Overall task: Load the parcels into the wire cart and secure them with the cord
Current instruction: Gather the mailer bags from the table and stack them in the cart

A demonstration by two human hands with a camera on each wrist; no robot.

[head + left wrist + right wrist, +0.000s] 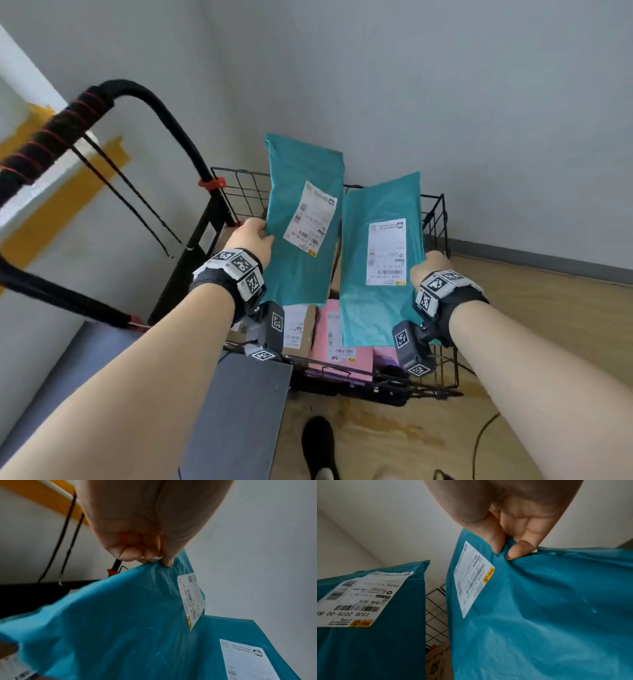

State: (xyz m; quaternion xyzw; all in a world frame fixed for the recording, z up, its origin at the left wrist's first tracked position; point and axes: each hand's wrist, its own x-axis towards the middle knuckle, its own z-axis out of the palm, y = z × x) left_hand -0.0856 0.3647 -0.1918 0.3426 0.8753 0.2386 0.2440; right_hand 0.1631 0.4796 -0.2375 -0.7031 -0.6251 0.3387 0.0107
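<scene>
Parcels in transit: two teal poly mailers are held above the wire cart (435, 219), neither yet inside it. Your left hand (251, 238) pinches the edge of the left mailer (303, 222) between thumb and curled fingers (137, 555); your right hand (430, 265) grips the edge of the right mailer (380, 260) the same way, thumb (496, 543) on one face and a fingertip on the other. Both mailers hang limp with labels facing you, side by side and close together; whether they touch cannot be told.

Already lying in the basket are a brown carton (299, 330) and a pink parcel (339, 337). The cord (137, 202), a dark elastic with a hook at its end, hangs from the cart's handle (51, 144) and is not yet in use.

To place these well, lower one mailer at a time so the soft film does not fold under itself. Lay each flat on the parcels below, label up, keeping all edges within the wire walls. Thin film can slip from a pinch, so release only once the parcel rests on the load. Leave the top of the stack level; the cord will likely hold a flat load better.
</scene>
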